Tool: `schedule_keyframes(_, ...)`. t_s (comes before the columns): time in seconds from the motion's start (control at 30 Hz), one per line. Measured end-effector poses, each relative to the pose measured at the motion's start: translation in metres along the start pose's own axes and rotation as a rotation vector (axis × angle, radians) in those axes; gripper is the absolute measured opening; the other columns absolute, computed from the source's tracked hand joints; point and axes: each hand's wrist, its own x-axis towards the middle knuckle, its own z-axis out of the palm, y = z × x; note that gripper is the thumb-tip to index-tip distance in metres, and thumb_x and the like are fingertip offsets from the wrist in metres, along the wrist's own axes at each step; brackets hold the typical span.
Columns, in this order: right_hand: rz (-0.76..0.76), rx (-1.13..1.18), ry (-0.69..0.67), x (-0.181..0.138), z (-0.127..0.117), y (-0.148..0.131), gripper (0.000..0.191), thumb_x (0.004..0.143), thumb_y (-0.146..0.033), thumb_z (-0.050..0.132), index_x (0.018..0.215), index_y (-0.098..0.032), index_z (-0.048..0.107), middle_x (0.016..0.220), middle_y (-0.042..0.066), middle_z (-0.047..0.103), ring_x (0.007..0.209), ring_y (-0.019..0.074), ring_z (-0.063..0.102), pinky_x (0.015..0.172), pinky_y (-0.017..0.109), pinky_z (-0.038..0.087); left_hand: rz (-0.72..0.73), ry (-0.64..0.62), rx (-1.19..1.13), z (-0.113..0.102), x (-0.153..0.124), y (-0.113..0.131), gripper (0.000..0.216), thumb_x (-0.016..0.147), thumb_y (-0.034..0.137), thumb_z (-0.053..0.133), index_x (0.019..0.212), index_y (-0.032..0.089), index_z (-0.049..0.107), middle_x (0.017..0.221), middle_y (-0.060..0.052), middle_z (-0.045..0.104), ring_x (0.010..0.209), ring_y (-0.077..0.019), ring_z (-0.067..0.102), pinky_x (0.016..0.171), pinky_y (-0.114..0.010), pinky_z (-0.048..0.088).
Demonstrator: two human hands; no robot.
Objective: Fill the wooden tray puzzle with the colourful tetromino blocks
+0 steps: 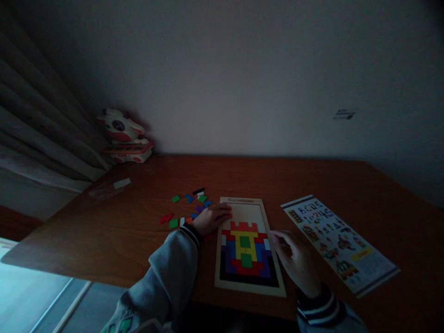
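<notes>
A wooden puzzle board (250, 293) lies on the table, its lower part filled with coloured block pieces, red, yellow, green, blue, purple and black. The upper part of its pale bed (248, 213) is bare. My left hand (210, 218) reaches over the board's left edge, fingers stretched out and close together; the tips look reddish, and whatever lies beneath them is hidden. At the right edge is my right hand (296, 259), loosely curved, with thumb and forefinger tips by the frame and a gap between the fingers. No piece shows in it.
Loose coloured pieces, among them a green one (174, 224) and a red one (166, 218), lie left of the board. A printed pattern sheet (342, 245) lies to the right. A cow-shaped toy (126, 134) stands in the back left corner, near a clear plastic wrapper (113, 188).
</notes>
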Motion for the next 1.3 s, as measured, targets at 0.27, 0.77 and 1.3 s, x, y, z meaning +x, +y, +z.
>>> schedule_keyframes(0.27,0.016,-0.016,-0.02,0.0,0.0,0.003,0.027,0.095,-0.044,0.052,0.103,-0.025,0.069,0.102,0.008,0.074,0.093,0.0236,0.07,0.077,0.035,0.058,0.024,0.081,0.119,0.003,-0.005,0.003,0.023,0.097,0.03,0.056,0.107,0.021,0.074,0.123,-0.01,0.069,0.116,-0.024,0.063,0.101,-0.042,0.052)
schedule_keyframes(0.77,0.033,0.0,-0.031,0.001,0.001,0.0,0.027,0.096,-0.044,0.051,0.103,-0.024,0.068,0.101,0.009,0.073,0.091,0.024,0.069,0.077,0.037,0.057,-0.083,0.127,0.119,0.003,-0.004,0.01,0.028,0.092,0.041,0.064,0.11,0.021,0.072,0.112,-0.009,0.071,0.103,-0.0237,0.066,0.095,-0.041,0.052)
schedule_keyframes(1.3,0.022,0.016,-0.031,0.0,0.001,0.002,0.025,0.096,-0.042,0.052,0.104,-0.024,0.068,0.102,0.009,0.072,0.093,0.0234,0.068,0.079,0.036,0.056,-0.119,0.154,-0.297,-0.008,-0.013,0.013,0.037,0.078,0.043,0.079,0.107,0.02,0.073,0.116,-0.011,0.07,0.106,-0.0231,0.068,0.094,-0.04,0.057)
